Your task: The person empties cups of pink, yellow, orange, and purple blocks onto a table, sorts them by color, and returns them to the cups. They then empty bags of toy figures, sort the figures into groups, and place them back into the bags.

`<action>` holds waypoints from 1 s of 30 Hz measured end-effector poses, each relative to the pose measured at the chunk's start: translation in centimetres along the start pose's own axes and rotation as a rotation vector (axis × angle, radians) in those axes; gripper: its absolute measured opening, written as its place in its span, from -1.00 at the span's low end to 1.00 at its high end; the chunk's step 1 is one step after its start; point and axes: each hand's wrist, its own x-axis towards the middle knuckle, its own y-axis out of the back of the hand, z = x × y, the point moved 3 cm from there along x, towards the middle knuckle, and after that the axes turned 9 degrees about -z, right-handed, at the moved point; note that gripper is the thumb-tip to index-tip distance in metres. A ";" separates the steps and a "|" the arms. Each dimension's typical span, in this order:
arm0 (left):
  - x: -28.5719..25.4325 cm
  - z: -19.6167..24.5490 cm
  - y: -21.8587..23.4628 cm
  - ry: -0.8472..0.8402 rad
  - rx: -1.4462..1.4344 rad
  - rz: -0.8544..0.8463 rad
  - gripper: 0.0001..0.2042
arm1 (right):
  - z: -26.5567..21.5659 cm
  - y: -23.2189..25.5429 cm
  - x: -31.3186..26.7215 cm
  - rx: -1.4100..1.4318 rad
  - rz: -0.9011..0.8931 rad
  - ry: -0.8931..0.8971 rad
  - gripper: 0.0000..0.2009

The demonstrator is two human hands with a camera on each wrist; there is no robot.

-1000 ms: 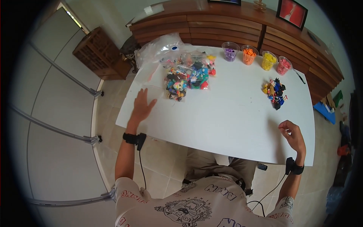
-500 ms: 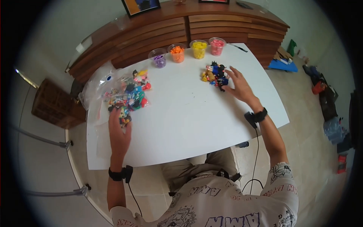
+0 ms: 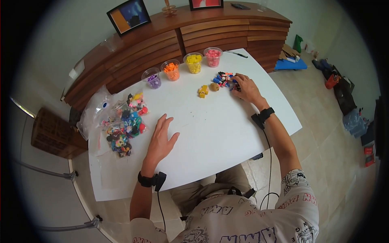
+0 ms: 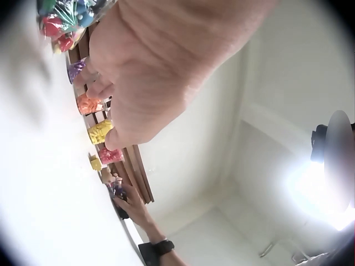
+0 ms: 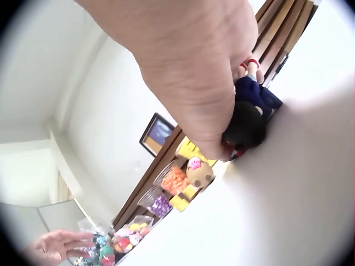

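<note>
My right hand (image 3: pixel 248 90) is at the small pile of toy figures (image 3: pixel 222 79) on the right of the table. In the right wrist view its thumb and fingers close round a black-haired figure in dark blue (image 5: pixel 247 122), lying at the white tabletop. A yellow figure (image 3: pixel 203 91) and a round brown-headed figure (image 3: pixel 214 86) lie just left of the pile. My left hand (image 3: pixel 161 139) hovers over the table with fingers extended and nothing in it. Left of it are clear bags of colourful figures (image 3: pixel 120 141).
Along the table's (image 3: pixel 194 150) far edge stand clear cups of purple (image 3: pixel 154 81), orange (image 3: pixel 172 73), yellow (image 3: pixel 194 65) and pink pieces (image 3: pixel 213 58). A pen (image 3: pixel 239 54) lies beside the pink cup. Crumpled clear plastic (image 3: pixel 94 115) covers the far left corner. Behind is a wooden cabinet (image 3: pixel 214 32).
My right hand has moved from the near right side to the figures, which are now spread, with a yellow one and a brown-headed one apart. My left hand has moved off the bags rightward.
</note>
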 end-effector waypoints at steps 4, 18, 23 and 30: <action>1.8 -0.4 -1.4 -0.012 -0.034 -0.050 -0.45 | 0.7 -0.2 0.5 0.096 0.010 0.082 -0.38; 16.9 1.1 -10.6 -0.034 -0.080 -0.108 -0.18 | -0.3 0.2 -4.3 0.366 0.036 -0.190 -0.19; 16.3 3.0 -12.6 -0.113 -0.086 -0.111 -0.25 | -1.5 -0.5 -4.2 0.570 0.058 -0.002 -0.22; 6.3 4.0 -4.5 -0.110 -0.203 -0.024 -0.46 | -4.0 0.5 -3.7 0.327 0.257 -0.025 -0.44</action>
